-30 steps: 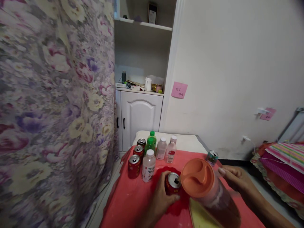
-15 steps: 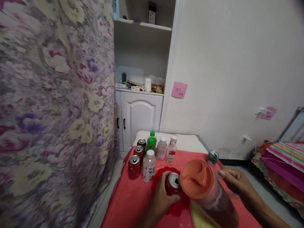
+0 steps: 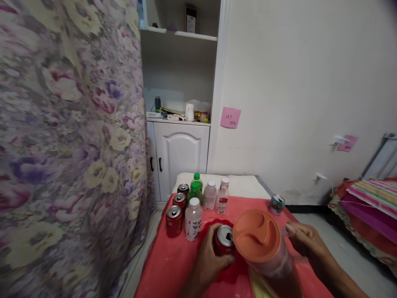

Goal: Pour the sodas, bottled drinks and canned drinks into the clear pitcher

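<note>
The left hand [image 3: 208,257] comes in low, and the right hand [image 3: 307,241] comes in from the right. A big jug [image 3: 277,268] leans between them, its orange lid [image 3: 257,236] right beside the red can [image 3: 224,235]. Farther off, bottles [image 3: 193,221] and more cans [image 3: 174,222] stand on the surface [image 3: 164,269]. The left fingers [image 3: 213,230] wrap around the red can; the right fingers [image 3: 294,229] curl around the jug's handle [image 3: 300,259].

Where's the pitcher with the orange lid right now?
Head view, lower right of centre: the pitcher is tilted in the right hand, its orange lid beside the red can held in the left hand.
</note>
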Tool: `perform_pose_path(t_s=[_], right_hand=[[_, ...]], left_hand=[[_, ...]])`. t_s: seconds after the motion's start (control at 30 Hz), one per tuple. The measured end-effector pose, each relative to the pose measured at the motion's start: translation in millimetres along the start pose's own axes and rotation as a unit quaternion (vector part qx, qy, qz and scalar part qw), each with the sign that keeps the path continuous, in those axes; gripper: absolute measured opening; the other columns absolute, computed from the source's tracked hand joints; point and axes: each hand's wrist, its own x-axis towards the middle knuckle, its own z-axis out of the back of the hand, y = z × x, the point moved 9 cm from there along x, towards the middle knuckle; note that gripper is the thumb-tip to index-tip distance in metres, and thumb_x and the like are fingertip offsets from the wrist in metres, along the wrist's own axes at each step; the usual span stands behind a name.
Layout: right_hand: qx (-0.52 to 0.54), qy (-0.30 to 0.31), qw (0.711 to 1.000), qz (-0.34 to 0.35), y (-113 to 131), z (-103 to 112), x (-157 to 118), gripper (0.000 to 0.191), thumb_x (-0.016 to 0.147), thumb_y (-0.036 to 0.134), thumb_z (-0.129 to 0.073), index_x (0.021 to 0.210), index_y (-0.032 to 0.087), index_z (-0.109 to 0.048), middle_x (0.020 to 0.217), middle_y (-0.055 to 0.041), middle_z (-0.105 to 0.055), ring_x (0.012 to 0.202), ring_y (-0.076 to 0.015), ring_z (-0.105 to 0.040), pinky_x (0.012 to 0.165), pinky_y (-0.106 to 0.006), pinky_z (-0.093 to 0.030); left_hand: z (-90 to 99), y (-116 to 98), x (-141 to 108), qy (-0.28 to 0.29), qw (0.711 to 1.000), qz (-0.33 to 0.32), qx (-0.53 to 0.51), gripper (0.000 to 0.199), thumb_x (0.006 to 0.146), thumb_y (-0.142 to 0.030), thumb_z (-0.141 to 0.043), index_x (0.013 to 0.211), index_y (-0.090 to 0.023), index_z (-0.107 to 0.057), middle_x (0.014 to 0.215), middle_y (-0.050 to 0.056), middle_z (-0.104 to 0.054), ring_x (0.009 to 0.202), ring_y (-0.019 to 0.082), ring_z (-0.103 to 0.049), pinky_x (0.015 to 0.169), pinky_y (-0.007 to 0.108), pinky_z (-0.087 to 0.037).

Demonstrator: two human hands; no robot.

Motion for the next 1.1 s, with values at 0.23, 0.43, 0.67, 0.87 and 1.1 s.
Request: perform_pose_path(t_s=[0.23,0.43,0.67,0.87,1.1], right_hand=[[0.056,-0.035,0.998,0.009,-22.8,14.4,-0.7,0.054,0.085,0.062,-0.059,0.06,0.025,-0.029,0.059,0.0078,-0.018,0.055,-0.0107,-0.014,0.05,-0.03,-0.01],[0.145,-0.134,0.98,0.03,-25.9,43.1,-0.3,0.049,0.082,0.057,-0.062,0.056,0.024,-0.037,0.057,0.0078,-0.019,0.053,-0.0115,-0.016,0.049,-0.03,-0.014],[0.198,-0.191,0.958,0.083,-40.0,59.8,10.4,0.048,0.085,0.051,-0.061,0.053,0.024,-0.038,0.051,0.0073,-0.025,0.049,-0.0122,-0.021,0.048,-0.031,-0.018],[0.207,-0.205,0.953,0.078,-65.5,58.3,14.3,0.048,0.085,0.05,-0.061,0.053,0.024,-0.037,0.049,0.0078,-0.027,0.048,-0.0122,-0.021,0.049,-0.031,-0.017],[0.201,-0.208,0.954,0.082,-80.8,60.1,15.7,0.049,0.088,0.051,-0.057,0.052,0.024,-0.038,0.048,0.0075,-0.028,0.047,-0.0118,-0.023,0.049,-0.031,-0.019]], left_hand=[[7.7,-9.5,3.5,-0.009,0.999,-0.007,-0.03,0.071,0.05,-0.018,-0.082,0.117,-0.022,-0.058,0.12,0.011,-0.07,0.117,0.035,-0.061,0.106,0.047,-0.043],[17.0,-5.3,8.7,-0.027,0.999,0.001,-0.019,0.073,0.052,-0.026,-0.084,0.119,-0.02,-0.057,0.121,0.012,-0.07,0.119,0.037,-0.061,0.107,0.049,-0.043],[21.5,15.5,15.2,-0.05,0.998,-0.004,-0.025,0.074,0.053,-0.031,-0.087,0.121,-0.021,-0.057,0.117,0.01,-0.072,0.114,0.035,-0.064,0.102,0.047,-0.047],[23.2,22.5,19.8,-0.047,0.998,0.016,0.028,0.077,0.052,-0.038,-0.088,0.121,-0.022,-0.059,0.122,0.011,-0.071,0.119,0.037,-0.063,0.104,0.047,-0.048],[18.9,26.7,19.0,-0.053,0.998,0.016,0.023,0.08,0.05,-0.037,-0.088,0.121,-0.02,-0.056,0.126,0.015,-0.068,0.123,0.04,-0.059,0.109,0.054,-0.042]])
